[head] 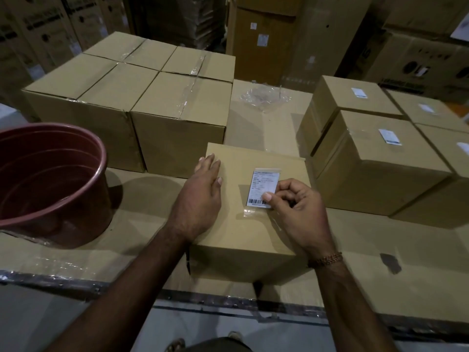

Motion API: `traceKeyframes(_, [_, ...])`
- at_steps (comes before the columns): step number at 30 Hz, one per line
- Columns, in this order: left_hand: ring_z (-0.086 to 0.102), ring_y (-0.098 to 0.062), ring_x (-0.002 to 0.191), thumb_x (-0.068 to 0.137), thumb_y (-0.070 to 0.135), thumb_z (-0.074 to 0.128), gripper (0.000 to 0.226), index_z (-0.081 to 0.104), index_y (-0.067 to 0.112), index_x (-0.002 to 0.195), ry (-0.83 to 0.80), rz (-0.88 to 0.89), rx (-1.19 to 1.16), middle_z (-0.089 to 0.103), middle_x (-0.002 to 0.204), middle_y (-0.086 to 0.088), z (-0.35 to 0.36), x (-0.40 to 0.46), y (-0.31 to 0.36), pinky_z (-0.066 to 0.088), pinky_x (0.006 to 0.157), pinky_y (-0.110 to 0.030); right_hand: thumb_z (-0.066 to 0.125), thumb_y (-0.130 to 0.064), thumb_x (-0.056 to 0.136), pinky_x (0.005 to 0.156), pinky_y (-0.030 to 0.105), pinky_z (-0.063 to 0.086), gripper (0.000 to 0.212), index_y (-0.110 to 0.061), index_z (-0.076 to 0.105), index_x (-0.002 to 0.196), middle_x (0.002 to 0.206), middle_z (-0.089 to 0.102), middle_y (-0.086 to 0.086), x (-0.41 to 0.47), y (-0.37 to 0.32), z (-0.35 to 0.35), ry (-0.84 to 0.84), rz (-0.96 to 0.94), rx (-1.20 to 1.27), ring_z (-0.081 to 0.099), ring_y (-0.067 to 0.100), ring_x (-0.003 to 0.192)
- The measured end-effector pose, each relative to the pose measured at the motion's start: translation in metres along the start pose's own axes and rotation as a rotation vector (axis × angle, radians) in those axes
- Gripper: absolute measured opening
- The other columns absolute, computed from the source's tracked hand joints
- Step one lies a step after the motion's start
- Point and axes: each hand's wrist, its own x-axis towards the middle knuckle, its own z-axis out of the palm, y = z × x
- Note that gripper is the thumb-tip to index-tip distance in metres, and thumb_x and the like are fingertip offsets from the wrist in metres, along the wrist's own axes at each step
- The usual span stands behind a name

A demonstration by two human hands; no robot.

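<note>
The bench (368,270) was covered with flattened brown cardboard, and strips of clear tape shone along its near edge. It stood in a dim storeroom, with tall printed cartons (266,41) stacked behind it and to both sides. At the back left of the bench sat a block of four large taped boxes (127,97), pushed tight together. At the right stood a cluster of smaller sealed boxes (368,161), each with a white sticker on its top. Between the two groups, towards the back, lay a crumpled piece of clear plastic (265,97). A dark red plastic tub (50,174) stood on the left part of the bench with its mouth open towards the camera.

In the middle, near the front edge, sat a small plain box (241,232). A white label (262,186) with printed lines and a barcode lay on the box's top, right of centre, and a short strip of clear tape (247,212) was stuck just below it. The left hand (203,196) lay flat on the left side of the box top, its fingers straight and together, holding nothing, just beside the label but apart from it. The right hand (297,212), with a bracelet (327,259) at its wrist, came in from the label's right. Its fingers were curled in, and its thumb and forefinger pinched the lower right corner of the label, beside the barcode.
</note>
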Motion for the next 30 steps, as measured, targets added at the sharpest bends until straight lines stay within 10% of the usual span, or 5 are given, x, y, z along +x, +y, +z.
traceKeyframes(30, [0.017, -0.012, 0.158, 0.110, 0.021, 0.046, 0.050, 0.040, 0.015, 0.159, 0.032, 0.001, 0.014, 0.026, 0.170, 0.005, 0.001, 0.000, -0.001, 0.011, 0.120, -0.021, 0.077, -0.008, 0.094, 0.078, 0.024, 0.058, 0.012, -0.004, 0.072, 0.105, 0.092, 0.082, 0.006, 0.000, -0.006, -0.003, 0.041, -0.108, 0.157, 0.079, 0.019, 0.091])
